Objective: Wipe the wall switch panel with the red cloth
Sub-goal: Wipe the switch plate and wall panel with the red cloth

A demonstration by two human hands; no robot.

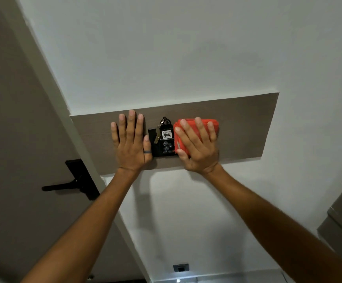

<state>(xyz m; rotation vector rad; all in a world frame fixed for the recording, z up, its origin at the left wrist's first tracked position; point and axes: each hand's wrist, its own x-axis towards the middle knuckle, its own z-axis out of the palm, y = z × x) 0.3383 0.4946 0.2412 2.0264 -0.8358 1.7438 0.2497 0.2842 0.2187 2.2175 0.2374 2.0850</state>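
Centrally, a brown board (pixel 237 127) runs across the white wall (pixel 166 48), its right end well clear of the hands and bare from the cloth to that edge. The right hand (pixel 198 148) lies flat, fingers spread, pressing the folded red cloth (pixel 194 123) against the board; the cloth shows above and left of the fingers. Its left edge touches the black switch panel (pixel 152 139) at mid-frame, where a key tag (pixel 167 134) marked 406 hangs with a key (pixel 157 137). The left hand (pixel 131 144) rests open on the board just left of the panel, a ring (pixel 147 151) on its thumb. At left stands a door (pixel 12 119) with a black handle (pixel 63 186).
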